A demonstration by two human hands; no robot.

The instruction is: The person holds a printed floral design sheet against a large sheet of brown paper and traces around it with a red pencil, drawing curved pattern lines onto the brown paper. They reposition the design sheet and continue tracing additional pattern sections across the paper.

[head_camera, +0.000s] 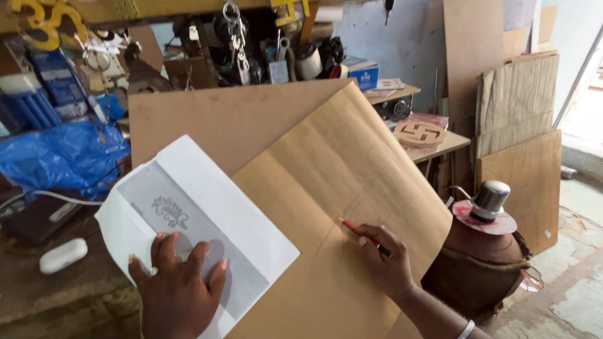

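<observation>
My right hand (384, 257) grips a red pencil (360, 232), its tip resting on a tan wooden board (339, 188) that carries faint pencil lines. My left hand (179, 282) lies flat, fingers spread, on a white sheet of paper (201, 207) printed with a grey panel and a small floral ornament (169, 212). The sheet lies beside the tan board on its left, over a second brown board (226, 119) that sits beneath.
A clay pot (477, 263) with a metal cup on its lid stands on the floor at right. Plywood sheets (518, 125) lean on the wall. A blue plastic bag (59, 154), a white case (61, 255) and a cluttered tool shelf (251, 50) lie left and behind.
</observation>
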